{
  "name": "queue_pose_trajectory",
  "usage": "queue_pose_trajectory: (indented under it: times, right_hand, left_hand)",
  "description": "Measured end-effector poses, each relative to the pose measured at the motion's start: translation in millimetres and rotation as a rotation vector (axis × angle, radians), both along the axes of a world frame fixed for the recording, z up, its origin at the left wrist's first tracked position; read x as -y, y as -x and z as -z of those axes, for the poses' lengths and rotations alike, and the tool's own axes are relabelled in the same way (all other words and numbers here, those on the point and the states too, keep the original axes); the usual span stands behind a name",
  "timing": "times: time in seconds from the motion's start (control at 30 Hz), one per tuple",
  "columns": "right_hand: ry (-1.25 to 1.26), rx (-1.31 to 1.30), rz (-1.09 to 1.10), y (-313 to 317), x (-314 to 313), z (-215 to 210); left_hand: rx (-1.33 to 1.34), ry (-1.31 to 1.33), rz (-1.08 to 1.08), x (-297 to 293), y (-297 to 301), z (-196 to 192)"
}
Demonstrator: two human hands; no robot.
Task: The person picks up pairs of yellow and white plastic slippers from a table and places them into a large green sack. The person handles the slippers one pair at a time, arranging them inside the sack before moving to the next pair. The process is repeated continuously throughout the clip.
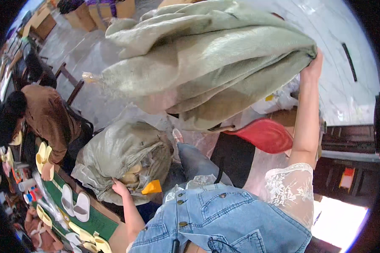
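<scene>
Above grey floor point(82, 52), one long woven sack point(198, 63) is clutched bunched in the right hand point(312, 68), stretching left from those fingers, and one plump sack point(114, 145) is pinched by the left hand point(121, 188).
</scene>
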State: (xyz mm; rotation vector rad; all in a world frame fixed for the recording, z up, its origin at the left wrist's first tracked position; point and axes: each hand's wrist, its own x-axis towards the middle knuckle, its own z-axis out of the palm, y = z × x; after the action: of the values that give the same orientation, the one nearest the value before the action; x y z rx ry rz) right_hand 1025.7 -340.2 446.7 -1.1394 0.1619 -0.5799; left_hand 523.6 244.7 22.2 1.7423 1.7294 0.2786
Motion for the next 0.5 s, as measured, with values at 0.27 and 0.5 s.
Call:
queue_pose_trajectory:
  times: [0.27,0.5]
  right_hand:
    - [-0.045,-0.213,0.527,92.9,262.3,183.0]
    - [1.515,-1.453,0.458,155.2,351.2,286.4]
  left_hand:
    - [-0.068,-0.027,0.179,-8.0,-3.7,14.7]
    - [-0.051,0.060,0.086,0.0,-2.7,22.6]
